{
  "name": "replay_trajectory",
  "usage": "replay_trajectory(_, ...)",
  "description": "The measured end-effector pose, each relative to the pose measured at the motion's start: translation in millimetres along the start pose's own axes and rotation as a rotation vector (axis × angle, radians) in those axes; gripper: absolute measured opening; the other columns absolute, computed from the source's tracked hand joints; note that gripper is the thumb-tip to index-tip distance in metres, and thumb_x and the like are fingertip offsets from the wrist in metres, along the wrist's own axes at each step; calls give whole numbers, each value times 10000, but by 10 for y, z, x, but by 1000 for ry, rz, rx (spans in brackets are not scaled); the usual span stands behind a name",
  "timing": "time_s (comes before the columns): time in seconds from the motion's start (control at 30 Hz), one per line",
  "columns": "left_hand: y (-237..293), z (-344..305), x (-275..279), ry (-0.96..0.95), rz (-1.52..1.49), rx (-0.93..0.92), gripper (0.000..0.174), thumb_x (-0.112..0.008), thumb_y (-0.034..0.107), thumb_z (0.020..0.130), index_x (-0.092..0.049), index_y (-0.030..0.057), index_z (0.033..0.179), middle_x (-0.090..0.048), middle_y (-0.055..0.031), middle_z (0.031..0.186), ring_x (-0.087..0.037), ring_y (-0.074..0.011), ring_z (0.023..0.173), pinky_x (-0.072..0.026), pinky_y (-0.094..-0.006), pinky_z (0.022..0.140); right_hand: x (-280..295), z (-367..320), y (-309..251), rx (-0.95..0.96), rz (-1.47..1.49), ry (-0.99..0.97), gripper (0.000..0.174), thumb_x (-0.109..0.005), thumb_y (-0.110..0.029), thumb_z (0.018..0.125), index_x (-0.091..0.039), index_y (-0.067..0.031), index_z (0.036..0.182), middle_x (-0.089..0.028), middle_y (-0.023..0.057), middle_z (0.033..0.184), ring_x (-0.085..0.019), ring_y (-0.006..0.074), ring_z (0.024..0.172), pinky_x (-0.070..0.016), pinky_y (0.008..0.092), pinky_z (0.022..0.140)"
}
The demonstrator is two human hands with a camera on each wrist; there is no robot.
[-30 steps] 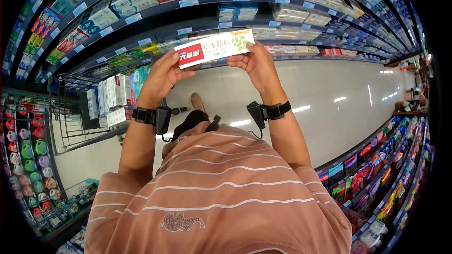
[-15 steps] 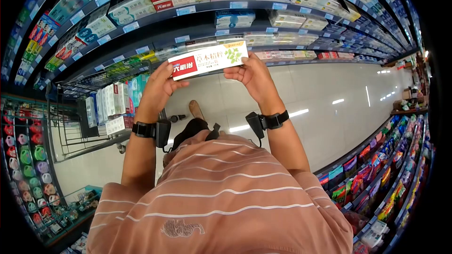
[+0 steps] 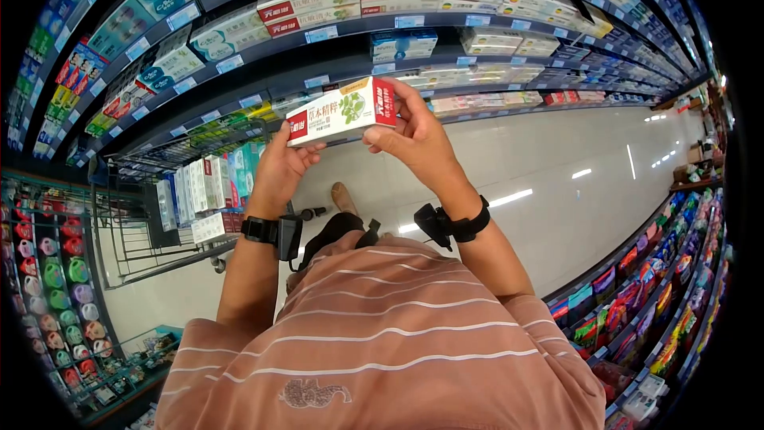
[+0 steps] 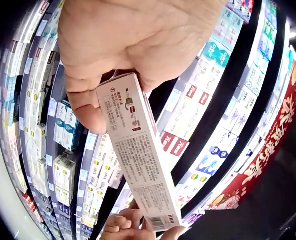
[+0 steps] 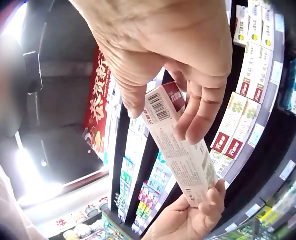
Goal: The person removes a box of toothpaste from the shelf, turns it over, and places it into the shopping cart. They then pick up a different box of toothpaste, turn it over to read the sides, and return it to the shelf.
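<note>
A white toothpaste box (image 3: 341, 116) with red ends and a green leaf print is held level between both hands in the head view, its red right end turned up into sight. My left hand (image 3: 275, 166) pinches its left end between thumb and fingers. Around the right end curls my right hand (image 3: 427, 143), thumb at the near lower edge and fingers behind. The left wrist view shows a printed face of the toothpaste box (image 4: 139, 155) with small text. In the right wrist view the barcode end of the box (image 5: 178, 147) lies by the right hand's fingers.
Shelves of toothpaste boxes (image 3: 314, 6) curve across the front, edged with price labels. A wire shopping cart (image 3: 127, 227) holding several boxes (image 3: 208, 183) stands at the left. Colourful packs (image 3: 637, 279) line a shelf at the right. Pale floor tiles (image 3: 549, 167) lie between.
The box has turned so its red right end shows. My right hand has moved from the lower right corner to wrap round that end. My left hand keeps hold of the other end.
</note>
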State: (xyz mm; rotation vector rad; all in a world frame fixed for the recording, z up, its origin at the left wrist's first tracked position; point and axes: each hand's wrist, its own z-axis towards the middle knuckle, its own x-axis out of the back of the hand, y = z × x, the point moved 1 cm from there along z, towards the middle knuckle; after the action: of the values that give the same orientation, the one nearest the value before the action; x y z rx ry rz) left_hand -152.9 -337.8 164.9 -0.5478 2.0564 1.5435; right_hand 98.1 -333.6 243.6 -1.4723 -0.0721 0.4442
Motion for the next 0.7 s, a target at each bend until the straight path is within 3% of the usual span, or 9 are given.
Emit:
replay_trajectory(0.27, -138, 93, 72, -31, -59, 83, 426, -449, 399, 1064, -553, 41, 1271, -699, -102, 1093, -660, -178, 893, -495, -301, 713, -140, -2, 37, 108, -128, 18, 686, -828, -100, 812, -435, -33, 1370, -629, 59, 1032, -639, 85, 870, -548, 228, 757)
replay_trajectory(0.57, -136, 91, 8, 26, -19, 111, 455, -428, 438, 1063, -572, 46, 1244, -707, -97, 1052, -659, -166, 816, -498, -294, 642, -27, 0, 67, 112, -186, 66, 581, -801, -99, 830, -468, -8, 1297, -633, 72, 1064, -625, 78, 838, -542, 227, 719)
replay_trajectory(0.7, 80, -10, -181, -89, 81, 48, 492, -387, 464, 1066, -553, 48, 1268, -694, -80, 1017, -645, -157, 795, -496, -294, 645, 208, 34, -6, 10, 2, 158, 474, -748, -125, 888, -477, 19, 1248, -611, 95, 1151, -641, 139, 942, -587, 290, 779)
